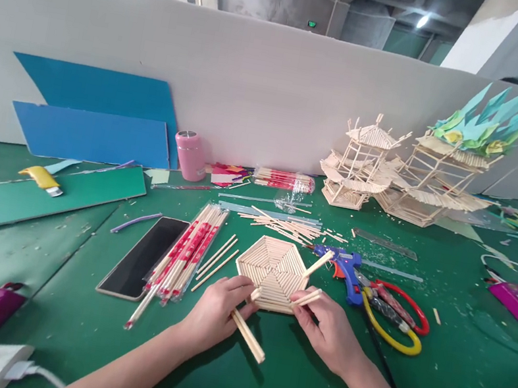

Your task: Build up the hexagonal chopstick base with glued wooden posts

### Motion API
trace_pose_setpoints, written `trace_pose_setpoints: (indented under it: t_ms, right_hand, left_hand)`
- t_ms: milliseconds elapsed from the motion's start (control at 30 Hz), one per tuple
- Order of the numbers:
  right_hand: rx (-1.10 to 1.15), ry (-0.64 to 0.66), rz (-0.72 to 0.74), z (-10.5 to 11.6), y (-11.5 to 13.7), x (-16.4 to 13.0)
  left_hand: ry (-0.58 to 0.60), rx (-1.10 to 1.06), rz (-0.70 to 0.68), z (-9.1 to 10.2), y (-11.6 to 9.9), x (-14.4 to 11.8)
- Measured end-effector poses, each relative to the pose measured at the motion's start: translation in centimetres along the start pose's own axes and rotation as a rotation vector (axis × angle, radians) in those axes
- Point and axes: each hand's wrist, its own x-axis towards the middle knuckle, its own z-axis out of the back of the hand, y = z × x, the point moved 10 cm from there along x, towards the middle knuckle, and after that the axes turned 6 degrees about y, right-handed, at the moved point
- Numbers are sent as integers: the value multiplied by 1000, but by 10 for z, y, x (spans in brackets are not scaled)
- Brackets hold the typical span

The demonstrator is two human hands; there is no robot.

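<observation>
Head view of the green bench [285,386], as I watch it from my remote station: a hexagonal stick panel [271,263], its pale sticks laid in nested rings that meet along radial seams, lies flat at the near middle, between my two hands. The grip of my left hand [221,308] is closed around a pair of wooden sticks [248,336], which slants out below the palm towards the near edge; its fingertips are at the panel's near left corner, where a further stick end shows, though I cannot tell whether that piece belongs to the pair. The grip of my right hand [328,330] pinches a short wooden stick [308,298] at the near right corner. A leaning stick [318,265] rises outward from the panel's right corner. Right of the panel I note a blue glue gun [348,270] and, just beside it, scissors [386,309] with red and yellow handles. To the left lie three loose sticks [215,270], then packaged chopsticks [192,246] that overlap a smartphone [141,260]. Beyond the panel is a heap of cut sticks [284,224]; farther back, towards the right, stands a stick pavilion [364,166].
</observation>
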Motion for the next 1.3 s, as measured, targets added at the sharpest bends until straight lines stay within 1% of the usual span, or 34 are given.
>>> trace_pose_setpoints:
  t_ms: [267, 467, 600, 767, 967, 1133, 1300]
  right_hand:
    - [-50, 82, 9, -13, -9, 7]
    - [-49, 142, -6, -18, -10, 10]
    - [-44, 174, -2, -21, -9, 11]
    - [-35, 213, -51, -25, -14, 10]
    - [-34, 238, -64, -26, -12, 14]
    - [-37, 252, -92, -27, -13, 17]
    - [-27, 240, -97, -25, -14, 19]
  left_hand:
    - [17, -16, -67, -2, 4, 2]
    - [88, -26, -71, -8, 7, 5]
    - [104, -31, -68, -8, 8, 5]
    - [119, -32, -72, -9, 7, 5]
    - [129, -23, -49, -11, 11, 7]
    - [101, -50, -26, -8, 12, 10]
    - [98, -64, -14, -6, 13, 10]
